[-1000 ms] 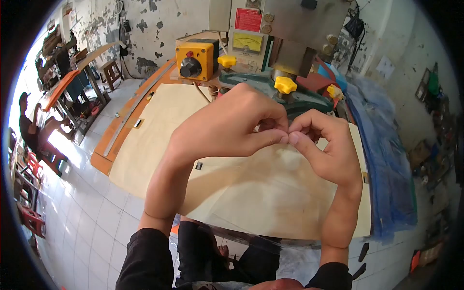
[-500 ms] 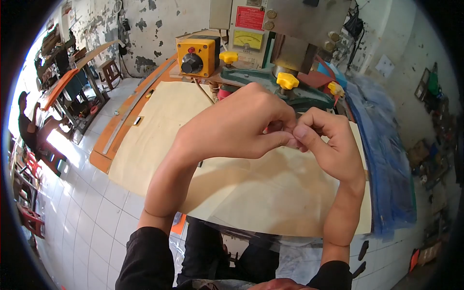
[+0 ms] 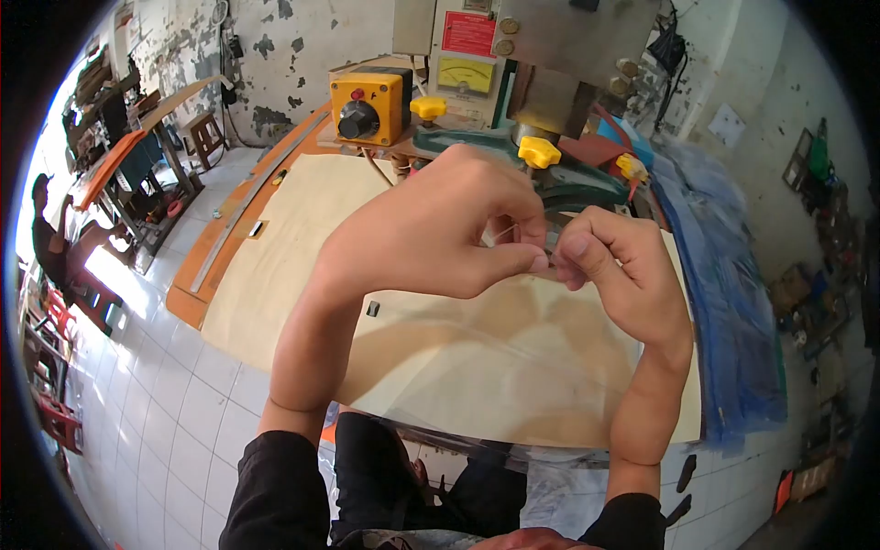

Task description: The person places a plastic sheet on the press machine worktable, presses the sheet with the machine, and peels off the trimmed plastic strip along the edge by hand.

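My left hand (image 3: 435,229) and my right hand (image 3: 625,270) are raised in front of me, over the cream-coloured sheet (image 3: 266,284) on the table. Thumb and fingers are pinched together on each hand, and the fingertips of the two point at each other with a narrow gap between. Something thin and pale shows at my left fingers, too small to name. What my right fingers pinch is hidden. A small dark piece (image 3: 373,309) lies on the sheet below my left wrist. Transparent film (image 3: 495,376) covers the sheet's near part.
Behind my hands stands a machine with a yellow control box (image 3: 371,108), yellow star knobs (image 3: 538,153) and a dial gauge (image 3: 466,75). A metal ruler (image 3: 247,211) runs along the table's left edge. Blue plastic sheeting (image 3: 724,302) hangs at right. A person (image 3: 57,240) sits far left.
My left hand has shifted slightly left, so the fingertips of the two hands have come a little apart. The small dark piece under my left wrist is now in fuller view.
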The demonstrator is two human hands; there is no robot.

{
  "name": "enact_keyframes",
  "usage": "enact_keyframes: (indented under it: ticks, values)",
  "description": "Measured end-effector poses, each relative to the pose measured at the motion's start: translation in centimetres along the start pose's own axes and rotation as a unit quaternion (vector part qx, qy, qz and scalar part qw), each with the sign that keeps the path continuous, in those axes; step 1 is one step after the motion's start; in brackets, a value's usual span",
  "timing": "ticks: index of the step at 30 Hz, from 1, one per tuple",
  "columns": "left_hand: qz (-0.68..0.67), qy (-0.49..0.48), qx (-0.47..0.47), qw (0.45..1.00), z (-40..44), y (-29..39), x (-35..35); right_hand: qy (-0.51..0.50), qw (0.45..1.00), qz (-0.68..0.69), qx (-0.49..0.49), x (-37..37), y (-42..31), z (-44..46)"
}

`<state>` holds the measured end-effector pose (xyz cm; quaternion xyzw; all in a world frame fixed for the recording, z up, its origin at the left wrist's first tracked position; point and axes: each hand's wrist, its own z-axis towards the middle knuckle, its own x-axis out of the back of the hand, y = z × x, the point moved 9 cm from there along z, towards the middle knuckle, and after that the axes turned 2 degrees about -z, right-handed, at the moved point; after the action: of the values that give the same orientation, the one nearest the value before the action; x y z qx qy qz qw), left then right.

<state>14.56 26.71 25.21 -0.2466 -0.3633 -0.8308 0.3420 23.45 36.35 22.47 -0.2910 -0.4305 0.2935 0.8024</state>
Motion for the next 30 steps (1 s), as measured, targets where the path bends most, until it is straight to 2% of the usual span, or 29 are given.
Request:
enact_keyframes:
  ticks: [3, 7, 10, 12, 17, 22, 25, 27, 30]
  values:
    - [0.002, -0.003, 0.012, 1.000, -0.3, -0.2, 0.3, -0.017, 0.998, -0.059, 0.020, 0.2, -0.8, -0.2]
    - [-0.023, 0.008, 0.041, 0.999, -0.5, -0.4, 1.2, -0.008, 0.997, -0.067, 0.030, 0.6, -1.2, -0.4]
    - [-0.009, 0.001, 0.061, 0.998, -0.7, -0.3, 1.7, -0.002, 0.999, -0.044, -0.003, 0.9, -1.0, -0.4]
    - [-0.029, 0.003, 0.073, 0.997, -0.8, -0.4, 1.9, -0.024, 0.994, -0.104, 0.029, 0.7, -1.6, -0.4]
    - [-0.035, 0.009, 0.080, 0.996, -1.3, -0.7, 2.7, -0.010, 0.998, -0.059, 0.017, 1.0, -1.1, -0.5]
    - [-0.061, 0.042, 0.134, 0.988, -2.1, -1.8, 4.4, -0.016, 0.997, -0.065, 0.022, 1.3, -1.0, -0.5]
    - [-0.097, 0.071, 0.120, 0.986, -2.5, -1.7, 5.3, -0.014, 0.999, -0.045, 0.004, 1.6, -0.6, -0.5]
    - [-0.111, 0.079, 0.127, 0.982, -2.7, -1.8, 5.7, -0.055, 0.992, -0.114, 0.019, 1.6, -0.8, -0.7]
    - [-0.131, 0.096, 0.137, 0.977, -3.0, -1.8, 6.5, -0.099, 0.987, -0.124, 0.029, 1.7, -0.9, -1.1]
